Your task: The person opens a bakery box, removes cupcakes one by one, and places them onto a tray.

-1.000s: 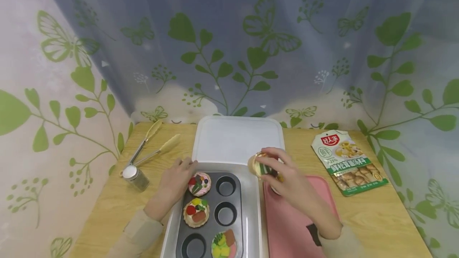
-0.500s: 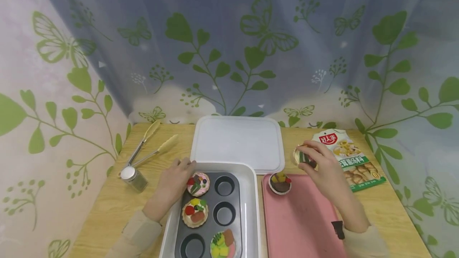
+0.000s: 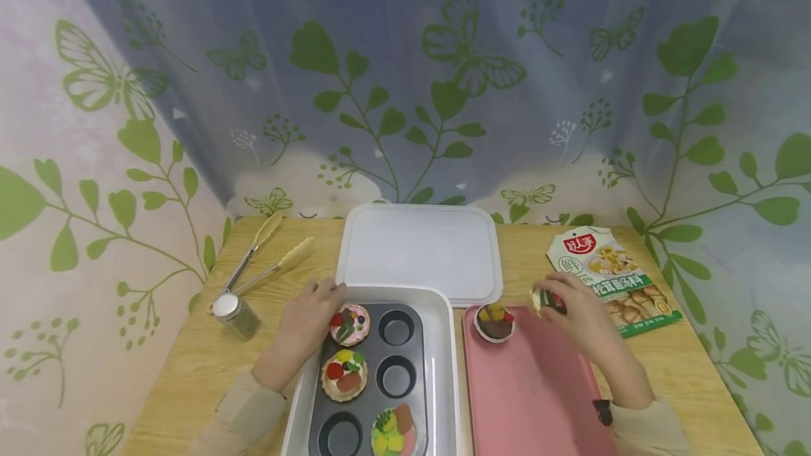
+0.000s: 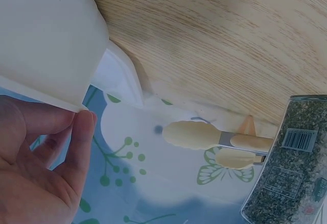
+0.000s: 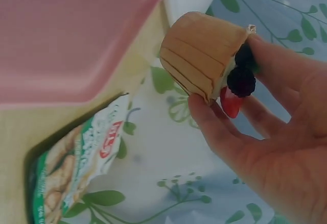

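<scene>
Far left of my grip: tongs (image 3: 266, 253) and a spice jar (image 3: 237, 313) on the wooden table (image 3: 190, 357), jar just left of my left hand (image 3: 304, 326). Left hand rests on the rim of the white tub (image 3: 443, 371), thumb and fingers lightly pinching its edge per the left wrist view. Muffin tin (image 3: 374, 378) sits inside the tub, just right of that hand. Three decorated cupcakes in it; nearest one, pink-topped (image 3: 350, 324), is almost touching my fingers. White lid (image 3: 419, 253) lies beyond the tub.

Right of the tub: pink tray (image 3: 532, 393), one chocolate cupcake (image 3: 495, 321) at its far left corner. My right hand (image 3: 579, 315) is at the tray's far right corner, fingers and thumb clamped around a tan-cased cupcake (image 5: 204, 55), tilted on its side, berry topping toward my palm. Whether it touches the tray, cannot tell. Snack packet (image 3: 611, 276) lies just right of that hand.
</scene>
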A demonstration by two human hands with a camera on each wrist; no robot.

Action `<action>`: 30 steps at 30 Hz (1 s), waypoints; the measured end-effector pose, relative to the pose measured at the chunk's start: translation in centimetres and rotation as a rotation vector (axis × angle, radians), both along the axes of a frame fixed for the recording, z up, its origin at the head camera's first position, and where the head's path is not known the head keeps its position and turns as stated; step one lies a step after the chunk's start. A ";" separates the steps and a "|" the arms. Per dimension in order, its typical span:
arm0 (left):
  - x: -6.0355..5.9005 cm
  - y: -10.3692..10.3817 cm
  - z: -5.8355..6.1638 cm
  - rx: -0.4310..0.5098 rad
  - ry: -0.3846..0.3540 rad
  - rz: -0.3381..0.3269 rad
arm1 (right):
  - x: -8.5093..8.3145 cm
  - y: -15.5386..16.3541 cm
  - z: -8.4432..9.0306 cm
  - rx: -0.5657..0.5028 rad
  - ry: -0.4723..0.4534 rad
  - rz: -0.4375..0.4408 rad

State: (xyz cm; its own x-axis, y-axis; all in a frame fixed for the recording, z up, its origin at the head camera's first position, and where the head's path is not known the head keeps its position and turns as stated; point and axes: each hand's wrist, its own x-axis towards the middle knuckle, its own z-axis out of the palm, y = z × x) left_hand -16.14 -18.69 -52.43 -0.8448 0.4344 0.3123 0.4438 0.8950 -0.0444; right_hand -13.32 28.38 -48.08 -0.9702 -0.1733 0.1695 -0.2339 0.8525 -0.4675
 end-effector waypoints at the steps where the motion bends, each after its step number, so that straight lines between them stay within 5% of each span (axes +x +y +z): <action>1: 0.0 0.0 0.0 0.001 -0.002 0.000 | 0.0 0.1 -0.2 0.002 -0.009 -0.001; 15: 0.2 0.0 0.1 0.002 -0.011 0.003 | 0.3 0.1 -3.3 0.060 0.000 0.022; 30: 0.0 0.1 0.5 -0.010 -0.040 -0.001 | 1.1 0.0 -4.1 0.144 0.043 0.013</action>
State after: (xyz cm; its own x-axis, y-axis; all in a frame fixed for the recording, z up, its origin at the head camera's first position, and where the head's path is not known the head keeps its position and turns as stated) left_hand -16.18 -18.63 -51.91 -0.8564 0.4376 0.2741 0.4458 0.8944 -0.0351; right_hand -12.21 28.38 -52.14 -0.9600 -0.2112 0.1838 -0.2626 0.9067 -0.3299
